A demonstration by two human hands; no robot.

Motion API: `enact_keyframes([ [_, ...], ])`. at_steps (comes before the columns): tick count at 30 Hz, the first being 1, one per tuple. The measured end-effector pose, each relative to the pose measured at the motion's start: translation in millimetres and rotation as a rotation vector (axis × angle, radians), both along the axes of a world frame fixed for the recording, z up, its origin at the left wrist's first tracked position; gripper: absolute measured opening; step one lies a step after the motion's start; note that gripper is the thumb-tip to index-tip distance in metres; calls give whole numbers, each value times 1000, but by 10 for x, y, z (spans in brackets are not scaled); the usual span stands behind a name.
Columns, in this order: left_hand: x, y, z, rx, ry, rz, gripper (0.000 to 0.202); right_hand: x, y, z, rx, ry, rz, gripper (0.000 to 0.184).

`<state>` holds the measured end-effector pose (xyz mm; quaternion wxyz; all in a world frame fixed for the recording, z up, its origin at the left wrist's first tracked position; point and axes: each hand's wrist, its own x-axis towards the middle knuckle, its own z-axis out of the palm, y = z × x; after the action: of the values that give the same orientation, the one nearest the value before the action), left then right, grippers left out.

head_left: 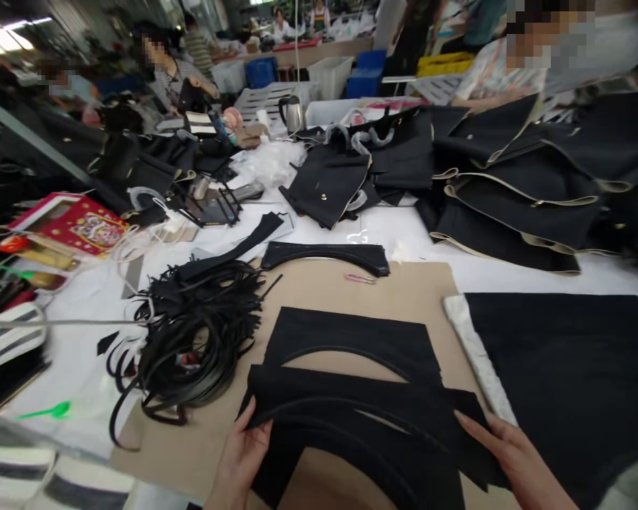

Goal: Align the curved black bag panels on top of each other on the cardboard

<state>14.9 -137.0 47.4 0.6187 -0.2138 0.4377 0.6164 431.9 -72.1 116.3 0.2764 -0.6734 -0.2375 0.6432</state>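
Note:
Several black curved fabric pieces [351, 404] lie overlapped on a brown cardboard sheet [404, 290] in front of me. My left hand [242, 460] grips the lower left corner of the nearest piece, thumb on top. My right hand [510, 460] rests flat on the right end of the same piece, fingers stretched out. Another curved black piece [324, 255] lies farther back on the cardboard's far edge.
A tangle of black straps [191, 333] lies to the left. A large black panel [568, 375] on white padding sits at the right. Black bag parts [510, 184] pile up behind. A red box [74, 223], a pink clip [359, 278] and a green spoon [47, 411] are nearby. Other people sit beyond.

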Motion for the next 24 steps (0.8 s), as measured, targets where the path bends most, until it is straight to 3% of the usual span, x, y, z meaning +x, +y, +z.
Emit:
enact_keyframes([
  [4, -153, 172, 121, -78, 138, -69, 40, -25, 129, -170, -57, 48, 14, 47],
  [9, -233, 609, 249, 11, 422, -232, 44, 1, 394, -356, 127, -213, 63, 55],
  [12, -200, 836, 122, 42, 608, -371, 47, 23, 563, -564, 201, -331, 102, 52],
  [17, -137, 1045, -290, -74, 964, -417, 38, -24, 792, -879, 210, -661, 245, 51],
  [20, -169, 1098, -450, -91, 1082, -427, 33, -41, 844, -976, 203, -814, 285, 52],
  [24, -216, 1120, -505, -96, 1181, -505, 36, -32, 830, -988, 245, -814, 306, 47],
])
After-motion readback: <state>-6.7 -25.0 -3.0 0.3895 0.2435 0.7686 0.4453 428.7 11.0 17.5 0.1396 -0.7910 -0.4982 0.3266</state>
